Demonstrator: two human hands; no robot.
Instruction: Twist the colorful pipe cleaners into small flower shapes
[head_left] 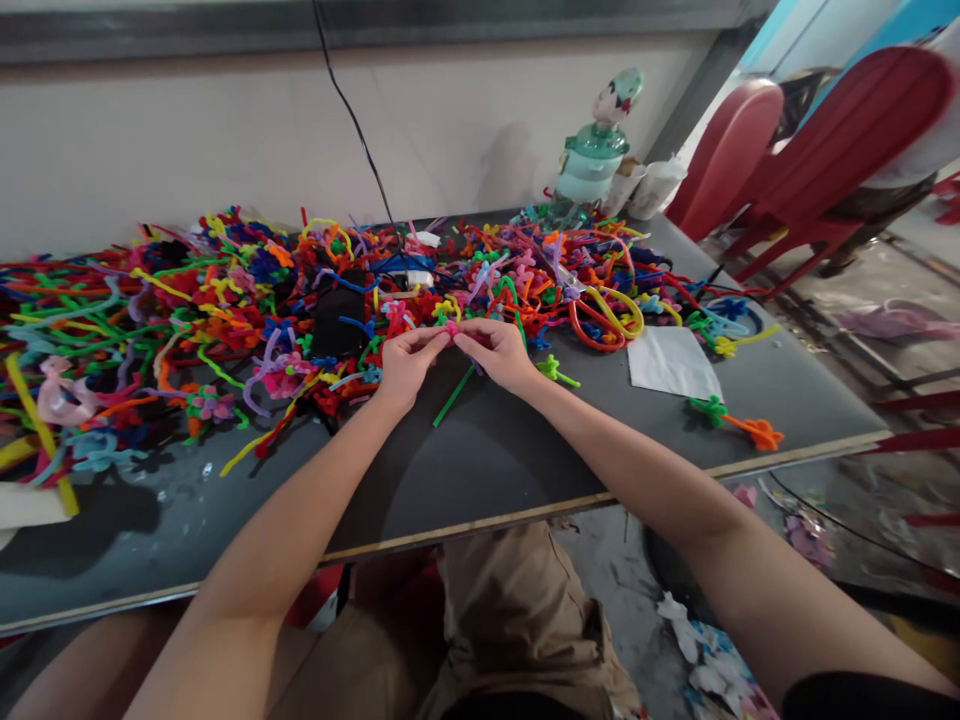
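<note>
Between the fingertips of both my hands is a small pink pipe-cleaner flower (451,328). My left hand (409,362) pinches it from the left, thumb and forefinger together. From the other side my right hand (499,350) grips it the same way. Below the hands a straight green pipe cleaner (453,398) slants down over the dark table; whether it joins the pink flower is hidden. Just right of my right wrist lies a light green pipe-cleaner flower (553,370). A heap of coloured pipe cleaners (225,290) spreads behind and left of my hands.
A white napkin (673,362) and a green-and-orange pipe-cleaner piece (759,432) lie on the table's right part. A green bottle (589,170) and white cups (657,188) stand at the back. Red chairs (847,150) are beyond. A black cable (352,115) hangs down the wall.
</note>
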